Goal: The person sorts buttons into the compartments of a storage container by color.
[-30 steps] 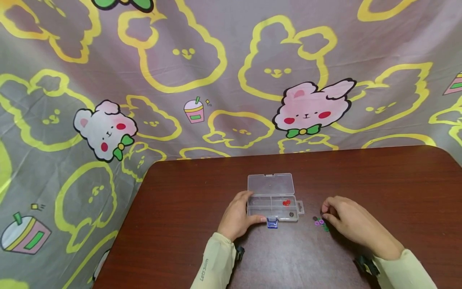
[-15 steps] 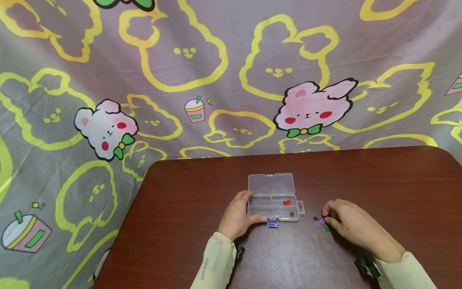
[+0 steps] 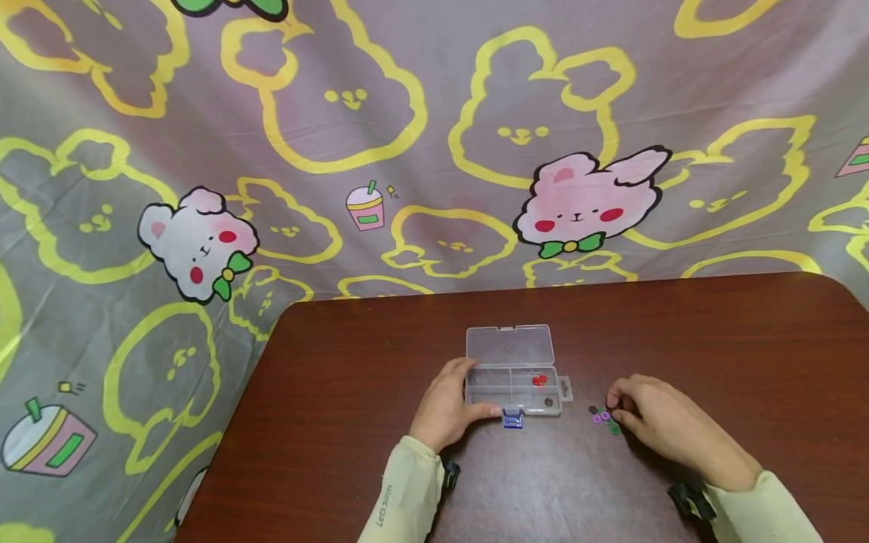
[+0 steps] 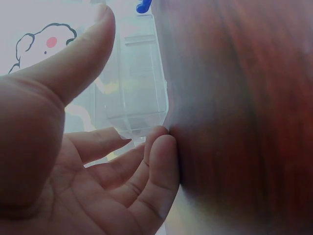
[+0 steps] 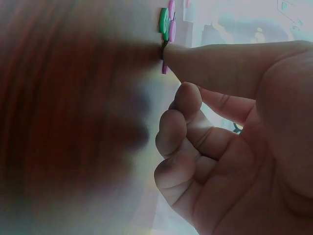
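Observation:
A clear plastic compartment box (image 3: pixel 489 396) stands on the table with its lid (image 3: pixel 509 345) folded back. Its right compartments hold red buttons (image 3: pixel 539 381) and a dark button (image 3: pixel 548 402). My left hand (image 3: pixel 441 407) grips the box's left end, thumb along the front near the blue latch (image 3: pixel 512 418), fingers round the side. To the right, my right hand (image 3: pixel 658 422) is at a small group of purple, green and dark buttons (image 3: pixel 597 418). Its thumb touches the buttons in the right wrist view, where a green button (image 5: pixel 164 22) shows. Whether one is pinched is hidden.
The dark wooden table (image 3: pixel 366 452) extends around the box. A hanging tab (image 3: pixel 566 389) sticks out of the box's right end, towards the buttons. Behind the table hangs a patterned cloth (image 3: pixel 434 151).
My right hand has shifted very slightly down at the button group, its fingers staying low there. The left hand and the box have not visibly moved.

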Action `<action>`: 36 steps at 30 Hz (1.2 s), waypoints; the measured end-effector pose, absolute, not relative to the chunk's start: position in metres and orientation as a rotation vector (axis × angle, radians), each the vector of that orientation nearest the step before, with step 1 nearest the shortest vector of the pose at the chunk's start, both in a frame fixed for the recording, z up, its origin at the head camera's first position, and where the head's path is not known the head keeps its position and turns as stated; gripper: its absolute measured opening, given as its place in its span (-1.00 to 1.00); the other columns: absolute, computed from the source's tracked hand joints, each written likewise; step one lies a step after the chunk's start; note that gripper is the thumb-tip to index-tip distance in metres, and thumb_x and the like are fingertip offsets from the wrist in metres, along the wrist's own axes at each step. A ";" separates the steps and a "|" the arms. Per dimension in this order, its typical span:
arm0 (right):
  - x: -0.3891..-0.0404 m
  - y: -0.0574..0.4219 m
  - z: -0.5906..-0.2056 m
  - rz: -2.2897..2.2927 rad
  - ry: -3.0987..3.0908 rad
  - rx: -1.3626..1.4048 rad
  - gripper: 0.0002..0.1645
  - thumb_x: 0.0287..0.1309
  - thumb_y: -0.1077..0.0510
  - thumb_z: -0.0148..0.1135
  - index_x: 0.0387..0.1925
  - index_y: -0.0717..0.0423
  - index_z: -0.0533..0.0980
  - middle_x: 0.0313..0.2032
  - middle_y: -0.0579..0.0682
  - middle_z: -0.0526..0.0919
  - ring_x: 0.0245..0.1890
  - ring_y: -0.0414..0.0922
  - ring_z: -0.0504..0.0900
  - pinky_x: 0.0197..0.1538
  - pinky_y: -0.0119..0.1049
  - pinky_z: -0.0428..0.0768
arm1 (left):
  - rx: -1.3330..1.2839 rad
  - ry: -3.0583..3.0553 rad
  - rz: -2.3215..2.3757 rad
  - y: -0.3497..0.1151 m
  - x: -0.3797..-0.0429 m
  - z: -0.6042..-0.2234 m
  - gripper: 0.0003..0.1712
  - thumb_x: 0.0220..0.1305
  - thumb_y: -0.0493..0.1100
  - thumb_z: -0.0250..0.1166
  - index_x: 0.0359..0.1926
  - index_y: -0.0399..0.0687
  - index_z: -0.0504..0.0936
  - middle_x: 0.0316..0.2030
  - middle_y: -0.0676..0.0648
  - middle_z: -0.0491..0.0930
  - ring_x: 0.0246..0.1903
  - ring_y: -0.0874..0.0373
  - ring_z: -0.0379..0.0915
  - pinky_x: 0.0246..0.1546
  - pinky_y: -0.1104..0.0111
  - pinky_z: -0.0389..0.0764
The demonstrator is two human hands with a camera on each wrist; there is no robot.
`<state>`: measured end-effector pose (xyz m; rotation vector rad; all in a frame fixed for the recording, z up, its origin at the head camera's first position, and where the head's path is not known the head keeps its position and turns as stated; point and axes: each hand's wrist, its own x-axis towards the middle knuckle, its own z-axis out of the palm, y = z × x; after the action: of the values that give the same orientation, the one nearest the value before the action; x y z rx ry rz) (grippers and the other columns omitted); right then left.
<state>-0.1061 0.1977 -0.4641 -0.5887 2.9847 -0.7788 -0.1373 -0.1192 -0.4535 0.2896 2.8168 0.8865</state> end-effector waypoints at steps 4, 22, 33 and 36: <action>-0.106 0.198 -0.465 -0.774 2.986 -0.581 -0.73 0.04 0.29 0.46 -0.42 -0.10 0.52 -0.53 -0.26 0.35 -0.50 -0.33 0.30 -0.45 -0.36 0.33 | 0.292 2.819 0.884 -0.119 -0.137 -0.453 0.03 0.02 0.17 0.57 0.43 -0.15 0.38 0.40 -0.17 0.33 0.35 -0.09 0.31 0.31 0.05 0.40; -0.107 0.198 -0.465 -0.765 2.952 -0.557 -0.75 0.07 0.29 0.45 -0.37 -0.11 0.56 -0.52 -0.26 0.36 -0.50 -0.32 0.31 -0.44 -0.36 0.33 | 0.289 2.817 0.883 -0.119 -0.137 -0.452 0.03 0.02 0.16 0.56 0.43 -0.16 0.37 0.40 -0.16 0.33 0.34 -0.08 0.31 0.30 0.06 0.41; -0.108 0.198 -0.464 -0.768 2.927 -0.552 -0.76 0.08 0.28 0.44 -0.39 -0.09 0.54 -0.53 -0.25 0.37 -0.51 -0.32 0.31 -0.45 -0.36 0.34 | 0.293 2.822 0.891 -0.119 -0.137 -0.454 0.03 0.01 0.17 0.57 0.43 -0.15 0.38 0.39 -0.15 0.34 0.33 -0.07 0.33 0.29 0.07 0.42; -0.108 0.198 -0.464 -0.773 2.921 -0.549 -0.76 0.08 0.28 0.44 -0.40 -0.08 0.53 -0.53 -0.24 0.36 -0.51 -0.32 0.31 -0.46 -0.36 0.33 | 0.296 2.824 0.892 -0.119 -0.137 -0.454 0.03 0.01 0.17 0.57 0.43 -0.15 0.38 0.39 -0.15 0.34 0.33 -0.08 0.33 0.29 0.06 0.43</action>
<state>-0.1081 0.1982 -0.4644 -0.5494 2.9213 -0.7729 -0.1369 -0.1192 -0.4538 0.2963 2.8238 0.8925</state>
